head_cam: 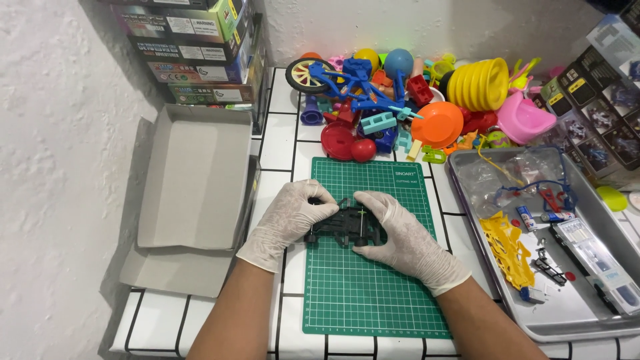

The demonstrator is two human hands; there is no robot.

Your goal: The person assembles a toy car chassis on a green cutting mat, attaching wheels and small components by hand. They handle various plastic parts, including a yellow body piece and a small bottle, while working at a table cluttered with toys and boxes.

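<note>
A black toy car chassis [343, 225] with small wheels lies across the left part of a green cutting mat [373, 293]. My left hand [287, 217], in a white glove, grips the chassis at its left end. My right hand [400, 233], also gloved, holds its right end, thumb below and fingers over the top. Both hands rest low on the mat.
An open grey cardboard box [197, 177] lies at the left. A heap of colourful plastic toys [400, 93] fills the back of the tiled table. A metal tray [480, 267] at the right holds a yellow part frame [507, 250], plastic bags and small parts. Stacked boxes [193, 47] stand at back left.
</note>
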